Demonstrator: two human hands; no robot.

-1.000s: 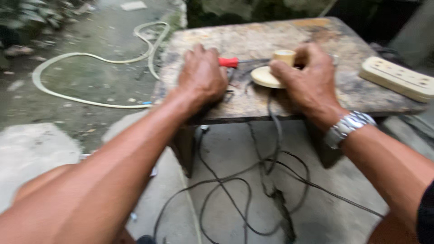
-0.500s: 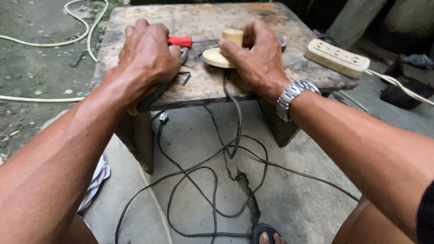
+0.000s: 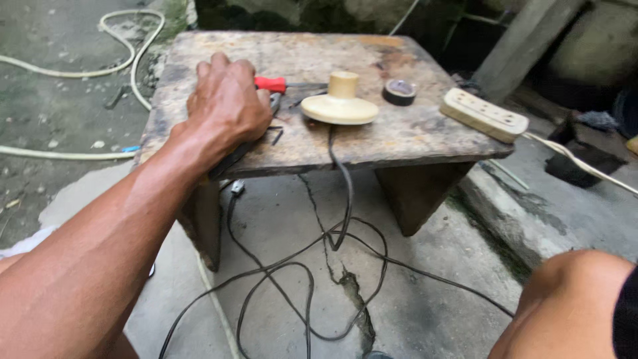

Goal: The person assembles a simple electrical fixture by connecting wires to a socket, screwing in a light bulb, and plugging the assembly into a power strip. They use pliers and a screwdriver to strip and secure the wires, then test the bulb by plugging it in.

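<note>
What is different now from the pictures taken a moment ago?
The right hand has let go of the cream round lamp holder and pulled back out of view; only the upper arm shows. This uncovers the black roll of tape. The left hand stays pressed on the red-handled tool on the worn wooden stool. The cream socket strip and black cable lie as before.
</note>
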